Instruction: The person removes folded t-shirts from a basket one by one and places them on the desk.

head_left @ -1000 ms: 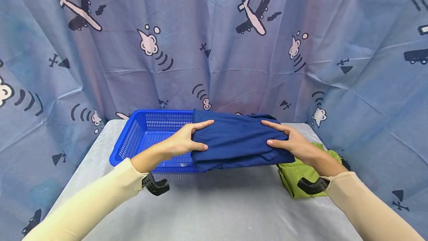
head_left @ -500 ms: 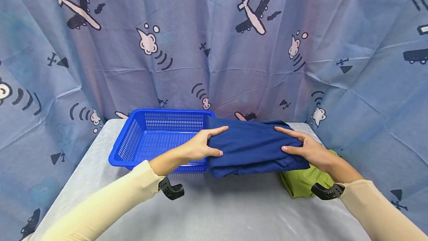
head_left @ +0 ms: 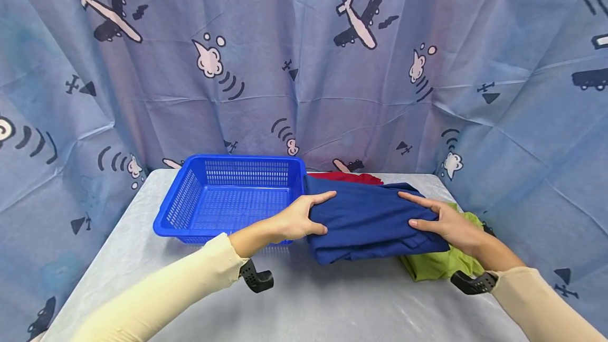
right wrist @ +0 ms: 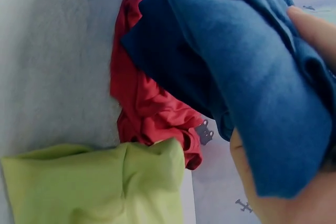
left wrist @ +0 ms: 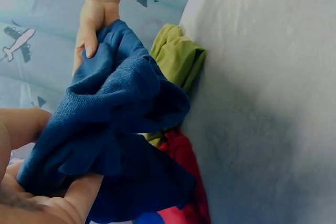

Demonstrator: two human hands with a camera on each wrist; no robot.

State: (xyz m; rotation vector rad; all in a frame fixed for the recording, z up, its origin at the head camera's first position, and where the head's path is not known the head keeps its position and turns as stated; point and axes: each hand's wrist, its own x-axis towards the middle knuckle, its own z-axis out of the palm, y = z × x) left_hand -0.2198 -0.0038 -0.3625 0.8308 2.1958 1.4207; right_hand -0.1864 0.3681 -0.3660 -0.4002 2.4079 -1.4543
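Note:
A folded dark blue cloth garment (head_left: 370,220) hangs over the table's right half, held between both hands. My left hand (head_left: 299,218) grips its left end with thumb and fingers, and my right hand (head_left: 446,223) grips its right end. In the left wrist view, the blue garment (left wrist: 115,98) shows loose layered folds with a flap hanging down. Beneath it lie a crumpled red cloth (right wrist: 152,103) and, nearer the right hand, a folded lime-green cloth (right wrist: 68,182). Much of the red cloth is hidden behind the blue one in the head view.
A blue perforated plastic basket (head_left: 230,158) stands on the table's left side, right beside the blue garment's left end. The grey-white tabletop (head_left: 304,305) runs toward me. A blue curtain (head_left: 266,57) with aeroplane prints rises behind and along both sides.
Both hands have carried the blue garment rightward and lower, from partly over the basket to beside it. The basket's right end and a strip of red cloth have come into view.

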